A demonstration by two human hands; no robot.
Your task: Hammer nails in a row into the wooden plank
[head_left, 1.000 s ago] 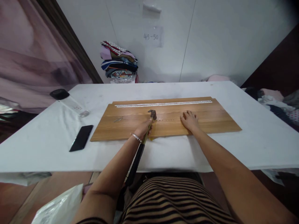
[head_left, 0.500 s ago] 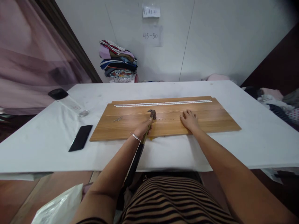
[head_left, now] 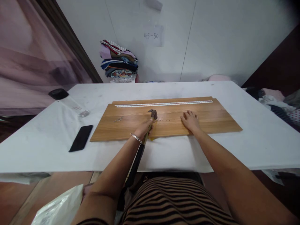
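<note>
My left hand (head_left: pixel 143 128) is wrapped around a claw hammer (head_left: pixel 153 114), high on its handle just below the metal head. The dark grip of the handle slants back toward my body under the forearm. Beneath the hammer lies a wood-grain board (head_left: pixel 211 117). A row of several small nails (head_left: pixel 167 120) or nail marks, too tiny to tell, runs to the right of the hammer head. My right hand (head_left: pixel 191 121) lies on the board past the end of this row, palm down, holding nothing. Several loose nails (head_left: pixel 119 119) rest on the board's left part.
Two white measuring strips (head_left: pixel 164 104) run along the board's far side. Left of the board, a black phone (head_left: pixel 81 138) and a clear bottle (head_left: pixel 72 105) with a black lid lie on the white-covered table (head_left: pixel 262 147). Folded clothes (head_left: pixel 119 62) are stacked behind, by the wall.
The upper paper on the wall has tilted and its writing no longer shows. Both hands and the hammer look the same as before.
</note>
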